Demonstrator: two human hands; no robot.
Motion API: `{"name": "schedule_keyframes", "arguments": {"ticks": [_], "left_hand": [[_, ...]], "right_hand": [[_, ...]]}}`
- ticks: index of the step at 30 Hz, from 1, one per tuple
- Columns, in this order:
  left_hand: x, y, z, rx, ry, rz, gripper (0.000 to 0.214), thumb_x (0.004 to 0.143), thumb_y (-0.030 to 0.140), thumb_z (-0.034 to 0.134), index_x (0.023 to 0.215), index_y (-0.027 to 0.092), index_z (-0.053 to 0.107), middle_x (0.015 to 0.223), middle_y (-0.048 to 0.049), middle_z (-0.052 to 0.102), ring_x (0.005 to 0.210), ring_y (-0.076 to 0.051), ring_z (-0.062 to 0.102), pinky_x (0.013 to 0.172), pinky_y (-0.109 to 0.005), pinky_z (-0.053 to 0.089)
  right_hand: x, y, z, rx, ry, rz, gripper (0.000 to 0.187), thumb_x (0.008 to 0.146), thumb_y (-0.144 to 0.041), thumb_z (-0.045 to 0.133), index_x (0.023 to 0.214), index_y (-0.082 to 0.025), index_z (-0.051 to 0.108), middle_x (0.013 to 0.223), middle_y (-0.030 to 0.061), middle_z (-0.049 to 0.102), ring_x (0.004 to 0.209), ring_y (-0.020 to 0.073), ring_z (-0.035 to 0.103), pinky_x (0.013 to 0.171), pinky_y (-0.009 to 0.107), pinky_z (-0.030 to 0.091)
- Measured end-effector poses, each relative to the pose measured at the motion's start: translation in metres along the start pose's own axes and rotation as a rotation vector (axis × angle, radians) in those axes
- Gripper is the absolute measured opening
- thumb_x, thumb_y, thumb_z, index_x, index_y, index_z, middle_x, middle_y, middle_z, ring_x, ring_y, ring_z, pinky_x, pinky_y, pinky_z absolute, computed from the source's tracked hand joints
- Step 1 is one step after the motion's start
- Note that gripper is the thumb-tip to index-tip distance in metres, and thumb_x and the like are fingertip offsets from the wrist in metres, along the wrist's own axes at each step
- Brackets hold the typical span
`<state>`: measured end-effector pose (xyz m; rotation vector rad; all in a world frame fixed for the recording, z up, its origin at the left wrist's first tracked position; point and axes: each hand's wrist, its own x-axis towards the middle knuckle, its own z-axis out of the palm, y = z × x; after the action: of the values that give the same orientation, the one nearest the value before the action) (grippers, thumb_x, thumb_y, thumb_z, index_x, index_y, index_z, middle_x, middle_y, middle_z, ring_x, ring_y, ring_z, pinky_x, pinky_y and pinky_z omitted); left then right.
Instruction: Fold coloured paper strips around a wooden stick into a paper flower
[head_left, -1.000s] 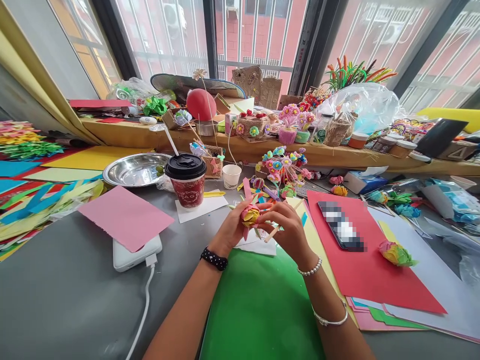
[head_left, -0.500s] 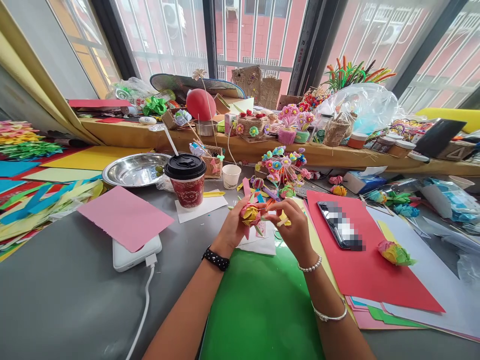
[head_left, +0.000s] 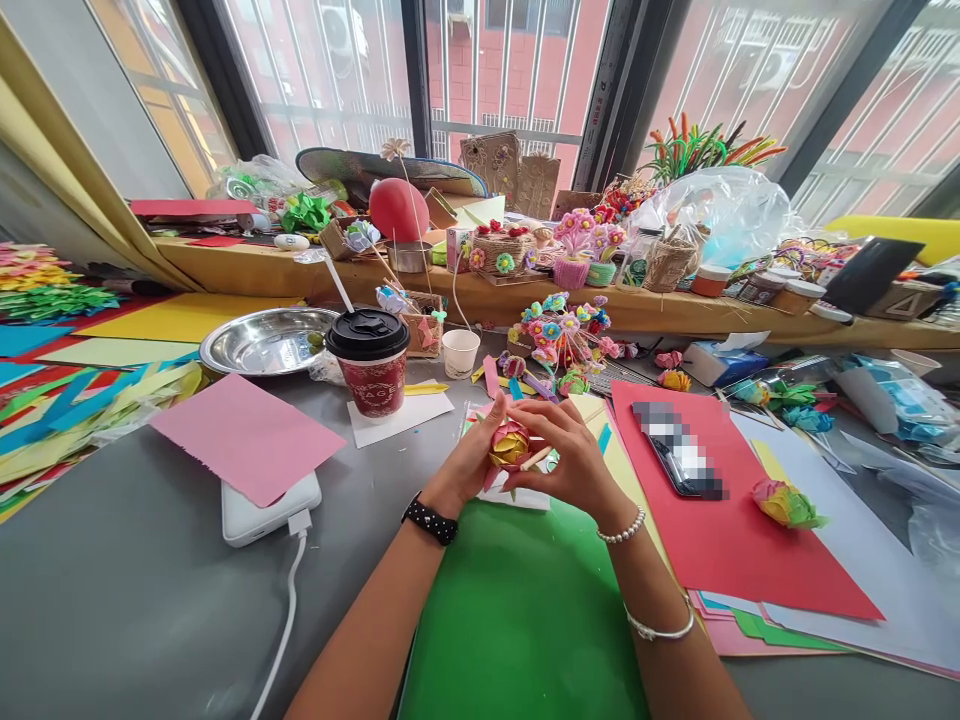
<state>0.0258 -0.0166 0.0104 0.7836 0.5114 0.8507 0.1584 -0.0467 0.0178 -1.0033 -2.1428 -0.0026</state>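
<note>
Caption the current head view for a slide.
Left hand holding a pink-and-yellow paper flower, right hand beside it, a lidded red cup nearby.

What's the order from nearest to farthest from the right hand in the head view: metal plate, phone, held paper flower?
1. Held paper flower: left, right beside the right hand.
2. Phone: right, on red paper.
3. Metal plate: far left.

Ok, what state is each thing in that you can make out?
Left hand, gripping the paper flower.
Right hand, curled at the flower, grip unclear.
Paper flower, petals cupped.
Red cup, upright, lid on.
White paper cup, upright.
White power bank, cable plugged in.
Phone, lying flat, surface blurred.
Metal dish, upright.
Loose flower, lying on its side.
</note>
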Motion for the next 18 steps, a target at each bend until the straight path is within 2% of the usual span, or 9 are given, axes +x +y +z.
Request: {"name": "schedule_keyframes", "arguments": {"ticks": [3, 7, 14, 18], "left_hand": [[0.0013, -0.0013, -0.0028, 0.005, -0.025, 0.022, 0.053, 0.072, 0.055, 0.042, 0.102, 0.014, 0.054, 0.069, -0.0058, 0.062, 0.057, -0.014, 0.060, 0.050, -0.022, 0.047], [0.0012, -0.0030, -0.0059, 0.015, -0.044, -0.015, 0.053, 0.072, 0.055, 0.043, 0.102, 0.013, 0.054, 0.069, -0.0061, 0.061, 0.055, -0.013, 0.059, 0.045, -0.020, 0.044], [-0.0004, -0.0025, -0.0041, -0.001, -0.089, -0.078, 0.045, 0.074, 0.053, 0.042, 0.082, 0.012, 0.058, 0.046, 0.0018, 0.049, 0.034, -0.005, 0.042, 0.033, -0.015, 0.034], [0.0005, -0.0022, -0.0033, 0.002, -0.091, -0.086, 0.047, 0.074, 0.053, 0.041, 0.092, 0.012, 0.057, 0.048, 0.0015, 0.050, 0.035, -0.005, 0.043, 0.033, -0.014, 0.033]], "right_hand": [[-0.0007, 0.0006, 0.0014, -0.002, -0.005, 0.005, 0.057, 0.062, -0.048, 0.063, 0.111, -0.023, 0.051, 0.105, 0.0061, 0.058, 0.089, 0.0203, 0.050, 0.076, 0.033, 0.040], [-0.0019, 0.0006, 0.0030, 0.004, 0.022, 0.031, 0.050, 0.063, -0.045, 0.063, 0.107, -0.023, 0.056, 0.098, 0.0053, 0.061, 0.081, 0.0190, 0.050, 0.073, 0.033, 0.040], [-0.0025, 0.0004, 0.0032, 0.032, 0.057, 0.029, 0.048, 0.060, -0.046, 0.065, 0.102, -0.023, 0.059, 0.095, 0.0041, 0.062, 0.080, 0.0190, 0.049, 0.073, 0.032, 0.042], [-0.0026, 0.0014, 0.0039, 0.032, 0.066, 0.033, 0.047, 0.060, -0.046, 0.065, 0.101, -0.024, 0.060, 0.094, 0.0042, 0.063, 0.080, 0.0190, 0.050, 0.072, 0.033, 0.042]]}}
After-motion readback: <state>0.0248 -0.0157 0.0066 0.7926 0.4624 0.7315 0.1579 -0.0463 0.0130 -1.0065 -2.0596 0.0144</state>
